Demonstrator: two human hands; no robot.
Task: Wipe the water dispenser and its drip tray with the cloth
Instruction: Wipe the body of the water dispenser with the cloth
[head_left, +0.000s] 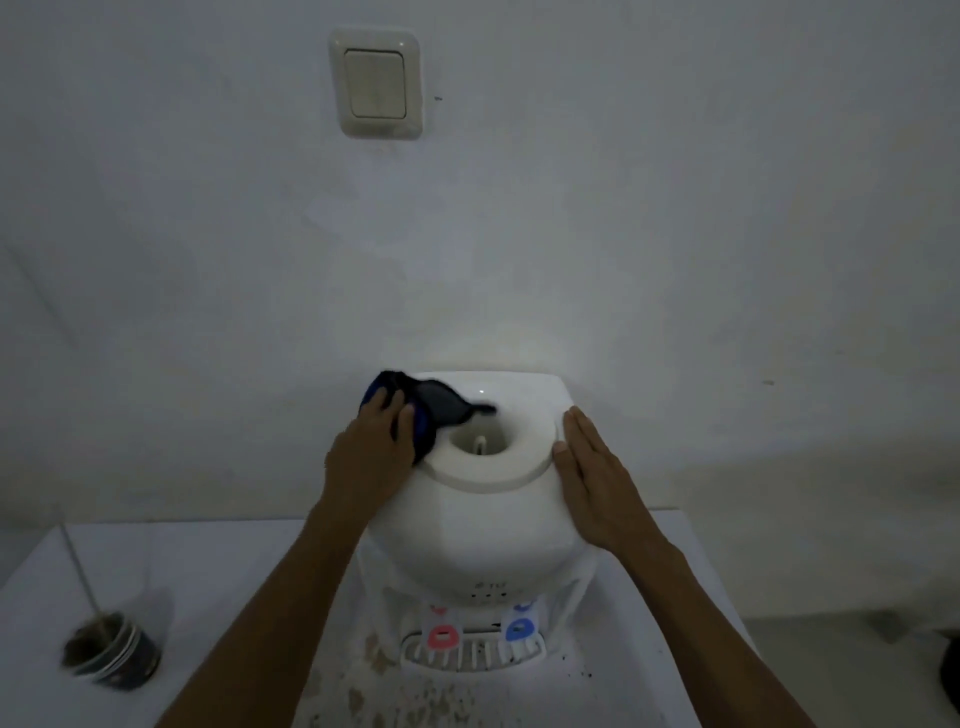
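Left hand (371, 441) fingers curled over crumpled dark blue-and-black cloth (415, 410), pressing it on top left of white plastic countertop water dispenser (483, 530); cloth's long axis runs left-right, loose tip pointing right over round bottle well. Right hand (597, 478) flat, fingers straight and together, palm against dispenser's right shoulder, holding nothing. White slotted drip tray (470, 656) below red and blue taps, facing camera.
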